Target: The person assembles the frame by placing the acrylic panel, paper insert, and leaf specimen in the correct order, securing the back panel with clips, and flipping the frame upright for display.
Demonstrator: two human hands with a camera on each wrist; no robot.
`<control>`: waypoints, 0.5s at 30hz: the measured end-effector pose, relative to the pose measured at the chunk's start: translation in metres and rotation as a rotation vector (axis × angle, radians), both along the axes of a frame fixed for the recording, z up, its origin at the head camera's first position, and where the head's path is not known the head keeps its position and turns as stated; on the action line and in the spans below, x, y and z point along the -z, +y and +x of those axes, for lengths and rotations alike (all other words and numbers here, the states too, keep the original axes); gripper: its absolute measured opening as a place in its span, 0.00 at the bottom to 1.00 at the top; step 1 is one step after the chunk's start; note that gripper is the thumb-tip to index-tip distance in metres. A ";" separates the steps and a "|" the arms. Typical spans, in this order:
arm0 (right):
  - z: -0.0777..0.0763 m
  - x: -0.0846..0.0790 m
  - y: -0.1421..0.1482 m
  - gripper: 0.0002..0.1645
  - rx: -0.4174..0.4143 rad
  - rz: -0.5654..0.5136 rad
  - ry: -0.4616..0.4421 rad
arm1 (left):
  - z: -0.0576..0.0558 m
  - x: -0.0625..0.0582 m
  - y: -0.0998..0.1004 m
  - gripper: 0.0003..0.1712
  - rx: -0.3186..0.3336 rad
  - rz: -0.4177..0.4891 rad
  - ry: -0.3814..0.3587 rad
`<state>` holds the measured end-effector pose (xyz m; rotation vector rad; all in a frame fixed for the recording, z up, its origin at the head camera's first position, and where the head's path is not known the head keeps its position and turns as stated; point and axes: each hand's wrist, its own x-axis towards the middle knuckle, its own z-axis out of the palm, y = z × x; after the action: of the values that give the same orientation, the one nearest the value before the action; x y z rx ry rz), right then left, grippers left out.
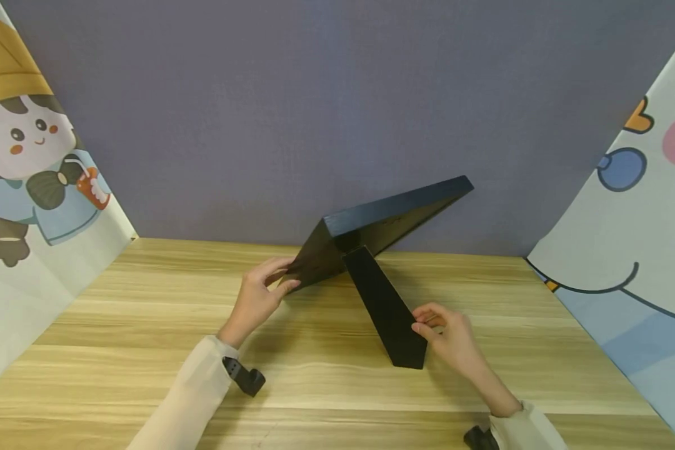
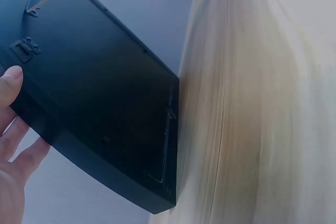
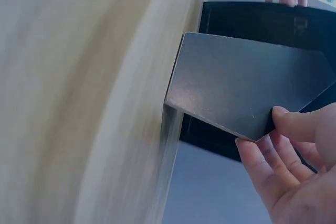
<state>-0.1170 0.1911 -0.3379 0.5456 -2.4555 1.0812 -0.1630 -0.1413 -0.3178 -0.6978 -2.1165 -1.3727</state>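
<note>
A black picture frame (image 1: 399,201) leans back on the table, its rear side facing me. From its back a black easel leg (image 1: 385,309) slants down toward me. My left hand (image 1: 259,294) grips the frame's left edge; in the left wrist view its thumb lies on the rear rim of the frame (image 2: 100,77), with the fingers at the outer side. My right hand (image 1: 450,337) pinches the right edge of the leg near its lower end. The right wrist view shows thumb and fingers on either side of the leg (image 3: 236,82). The frame's front is hidden.
The wood-grain table (image 1: 315,400) runs back to a grey upright panel (image 1: 337,112). Cartoon-printed panels stand at the left (image 1: 62,262) and right (image 1: 590,250). Small metal-looking fittings (image 2: 25,50) sit on the frame's back.
</note>
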 end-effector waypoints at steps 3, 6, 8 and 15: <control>-0.005 0.000 0.004 0.12 0.018 0.002 -0.012 | 0.002 0.001 -0.001 0.22 0.005 -0.027 0.055; -0.007 -0.001 0.008 0.11 0.034 0.015 -0.038 | 0.003 0.001 -0.001 0.22 -0.003 -0.062 0.113; -0.007 -0.002 0.009 0.11 0.043 0.023 -0.055 | 0.004 0.001 -0.001 0.22 -0.011 -0.080 0.137; 0.007 -0.009 0.003 0.15 0.151 0.093 -0.023 | 0.009 0.000 -0.002 0.21 -0.047 -0.124 0.159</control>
<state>-0.1099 0.1946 -0.3291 0.3695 -2.5307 0.9223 -0.1542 -0.1431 -0.3176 -0.7741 -2.0910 -1.1297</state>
